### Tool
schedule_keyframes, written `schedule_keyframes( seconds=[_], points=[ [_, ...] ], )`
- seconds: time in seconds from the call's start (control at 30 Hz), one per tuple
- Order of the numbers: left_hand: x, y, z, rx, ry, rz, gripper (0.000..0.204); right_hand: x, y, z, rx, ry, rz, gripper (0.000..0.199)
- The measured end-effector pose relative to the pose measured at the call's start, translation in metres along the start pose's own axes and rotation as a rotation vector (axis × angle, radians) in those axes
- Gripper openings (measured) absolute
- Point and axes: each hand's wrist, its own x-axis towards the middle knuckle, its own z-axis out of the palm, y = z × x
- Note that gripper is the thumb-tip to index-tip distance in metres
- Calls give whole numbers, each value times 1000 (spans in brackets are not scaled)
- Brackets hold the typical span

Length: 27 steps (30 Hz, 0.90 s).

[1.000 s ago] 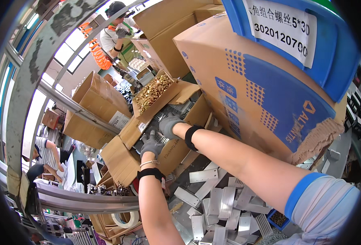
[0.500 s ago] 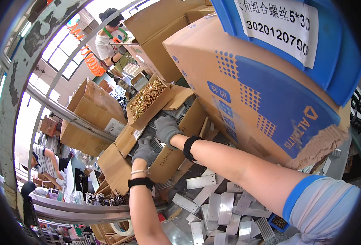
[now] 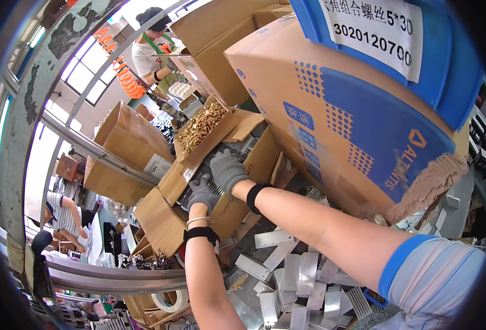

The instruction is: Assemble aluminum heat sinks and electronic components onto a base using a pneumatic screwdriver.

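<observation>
The tall cardboard box (image 3: 336,126), its blue print smooth, ends in a torn corner of rough corrugated shreds. A glossy blue plastic bin (image 3: 446,66) overlaps its upper part. To the left stands an open carton (image 3: 262,158) with creased, splayed flaps, a shallow cardboard tray (image 3: 219,136) at its far side. The right hand (image 3: 228,169) and left hand (image 3: 202,193), in matt grey gloves, reach into the carton over ribbed metal finned parts (image 3: 244,147); I cannot tell whether either grip is grasping one. Shiny brass-coloured screws (image 3: 202,126) heap the tray.
</observation>
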Motion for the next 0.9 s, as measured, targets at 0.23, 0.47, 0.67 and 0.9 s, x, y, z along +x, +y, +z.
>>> schedule_keyframes(
  seconds=[0.23,0.47,0.67,0.9],
  points=[
    [-10,-3,-7,-57,-6,-71,103,-5,-13,0,51,-11,-17,20],
    [-19,-12,-1,-126,51,-82,102,1,9,16,-58,102,-87,19],
    [-23,-77,4,-896,133,56,102,4,-5,11,-9,99,-110,19],
    [-216,-5,-26,-1115,564,224,95,10,28,19,0,18,-76,21]
  ],
)
